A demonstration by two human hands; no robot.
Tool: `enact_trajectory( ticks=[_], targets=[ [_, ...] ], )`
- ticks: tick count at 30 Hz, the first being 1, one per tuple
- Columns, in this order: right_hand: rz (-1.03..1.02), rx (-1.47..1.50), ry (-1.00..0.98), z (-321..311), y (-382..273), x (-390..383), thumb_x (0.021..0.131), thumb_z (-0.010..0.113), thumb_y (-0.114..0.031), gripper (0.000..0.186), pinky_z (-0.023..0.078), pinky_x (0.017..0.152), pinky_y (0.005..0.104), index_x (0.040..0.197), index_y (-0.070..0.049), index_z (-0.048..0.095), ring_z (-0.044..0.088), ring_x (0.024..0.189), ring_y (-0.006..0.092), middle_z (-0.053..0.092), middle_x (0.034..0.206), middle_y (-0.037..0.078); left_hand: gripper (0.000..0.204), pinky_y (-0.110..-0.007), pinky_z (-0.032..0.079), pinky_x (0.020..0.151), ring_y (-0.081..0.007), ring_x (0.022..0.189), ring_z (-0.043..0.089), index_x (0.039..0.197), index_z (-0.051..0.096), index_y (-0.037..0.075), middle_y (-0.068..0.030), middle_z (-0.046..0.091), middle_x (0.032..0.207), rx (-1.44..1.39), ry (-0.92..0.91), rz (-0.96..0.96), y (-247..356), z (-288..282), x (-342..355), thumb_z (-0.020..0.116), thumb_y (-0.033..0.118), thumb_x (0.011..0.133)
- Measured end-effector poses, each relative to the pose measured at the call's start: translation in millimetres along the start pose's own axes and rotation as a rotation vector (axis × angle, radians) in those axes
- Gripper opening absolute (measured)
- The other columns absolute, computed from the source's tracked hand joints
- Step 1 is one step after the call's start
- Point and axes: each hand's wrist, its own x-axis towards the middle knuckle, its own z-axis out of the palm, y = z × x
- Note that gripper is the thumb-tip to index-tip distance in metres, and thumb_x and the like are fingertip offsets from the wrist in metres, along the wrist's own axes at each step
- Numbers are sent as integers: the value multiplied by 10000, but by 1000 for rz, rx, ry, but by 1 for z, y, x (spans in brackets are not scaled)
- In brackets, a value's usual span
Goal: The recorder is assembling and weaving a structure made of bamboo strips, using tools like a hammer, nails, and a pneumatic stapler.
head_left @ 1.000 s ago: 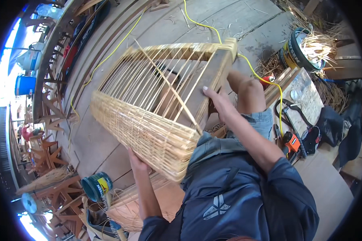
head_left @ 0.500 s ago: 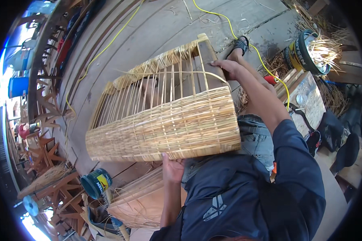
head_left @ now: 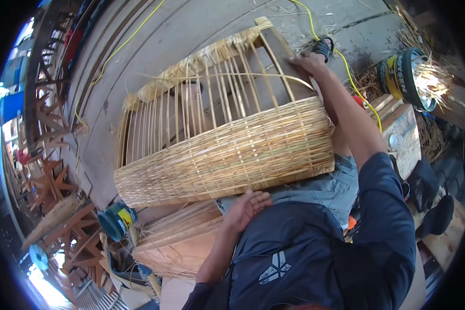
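A wooden frame partly covered with woven straw [head_left: 227, 152] lies across my lap. Its near side is a dense plaited band, while bare lengthwise strands [head_left: 206, 98] stretch over an open gap to the wrapped far rail [head_left: 191, 59]. One loose strand [head_left: 274, 77] curves over the top toward the right end. My right hand [head_left: 311, 63] grips the wooden end piece at the far right; its fingertips are partly hidden. My left hand [head_left: 249, 207] is palm up just below the near edge, fingers stretched out and holding nothing.
Yellow cord [head_left: 349, 77] runs over the plank floor [head_left: 113, 98]. A bucket of straw [head_left: 405, 77] stands at right, another dark bucket [head_left: 116, 221] at lower left. Boards [head_left: 175, 248] lie beside my left forearm. My sandalled foot [head_left: 323, 47] is beyond my right hand.
The woven frame has shifted right and tilted, showing more of its strands. My left hand has come off the near edge and moved right, while my right hand stays on the end piece.
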Motion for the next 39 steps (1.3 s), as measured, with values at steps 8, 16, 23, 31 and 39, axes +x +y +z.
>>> enact_trajectory(
  ticks=[8,16,23,31,39],
  targets=[
    [-347,-886,-76,81,-93,-33,843,557,-385,463,445,882,424,1156,-45,571,569,1060,337,608,1109,196,208,-287,461,816,-170,950,599,1068,597,25,-67,634,1000,1001,295,866,93,66,-41,544,129,896],
    [-801,-665,-543,153,-228,-160,883,540,-381,358,440,583,318,818,-47,650,535,603,158,569,641,64,489,-395,354,999,-316,1080,543,1150,555,15,-186,595,1134,1629,433,1582,228,123,-50,548,417,871],
    [-690,-120,-357,-34,-210,-171,801,605,-404,345,325,500,213,671,-107,486,385,540,45,386,586,-53,361,-286,333,521,-114,562,394,712,541,6,-14,443,587,1653,492,1177,251,13,-115,502,308,905],
    [-626,-870,366,-228,-111,-168,778,659,-189,318,463,819,326,1049,-31,611,590,960,200,625,1042,109,440,-340,421,575,-143,554,479,744,612,51,-55,521,599,1605,561,741,222,19,-60,456,422,921],
    [-1150,-1079,102,25,-149,-244,786,634,-217,312,390,907,414,1073,-95,622,559,979,300,603,1054,97,418,-434,469,681,-341,768,612,836,651,40,-190,627,817,2037,236,1026,144,198,-32,485,420,889]
  ],
)
